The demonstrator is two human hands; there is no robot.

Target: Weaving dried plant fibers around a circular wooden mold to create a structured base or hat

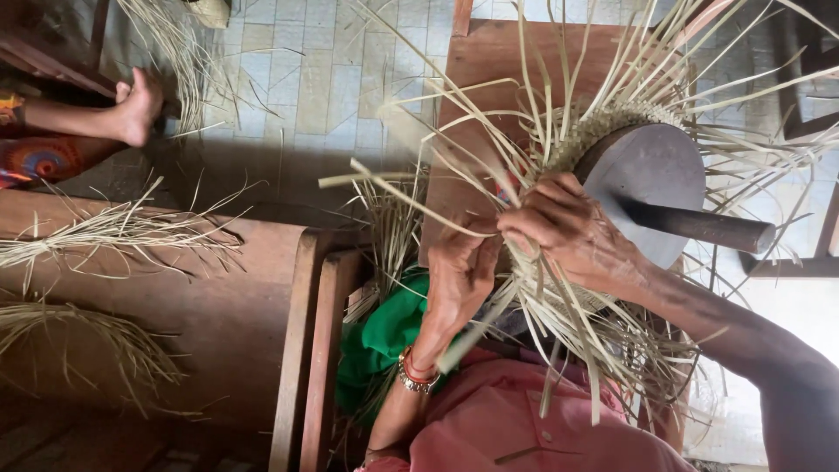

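While we weave, the straw weaving point(603, 131) sits on a grey round form point(651, 188) atop the desk point(489, 61). Our right hand point(568, 229) pinches strands; our left hand point(463, 271) grips one strip. Loose straw hides the fingertips and the desk's edge.

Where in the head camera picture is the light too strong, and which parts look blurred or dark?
In the head view, the floor at the right edge is washed out by bright light; the tiled floor is evenly lit; the lower left corner lies in shadow; the loose straw strips nearest the camera look soft, while the left hand and right hand are fairly sharp.
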